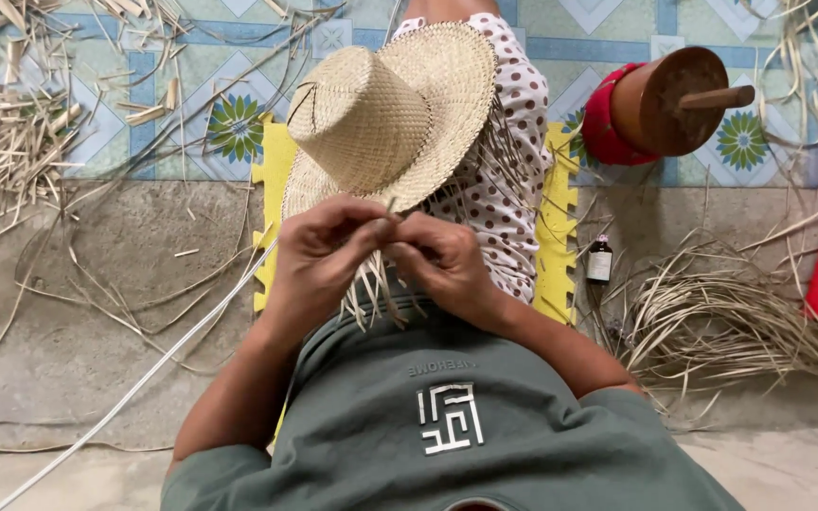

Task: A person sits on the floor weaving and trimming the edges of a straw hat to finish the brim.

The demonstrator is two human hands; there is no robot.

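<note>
A woven straw hat (385,118) with a wide brim rests tilted on my lap, its crown pointing up and left. My left hand (319,251) and my right hand (442,265) meet at the near edge of the brim, fingers pinched around loose straw strips (371,293) that hang from the unfinished rim. Both hands touch the brim and each other. A thin strip sticks up between my thumbs. My legs in dotted fabric (508,170) lie under the hat.
I sit on a yellow foam mat (556,227). A small dark bottle (599,260) stands to the right, beside a pile of straw (721,322). A round wooden block with a red cloth (665,104) lies further back. More straw (2,132) lies at left. A white cord (144,378) runs diagonally.
</note>
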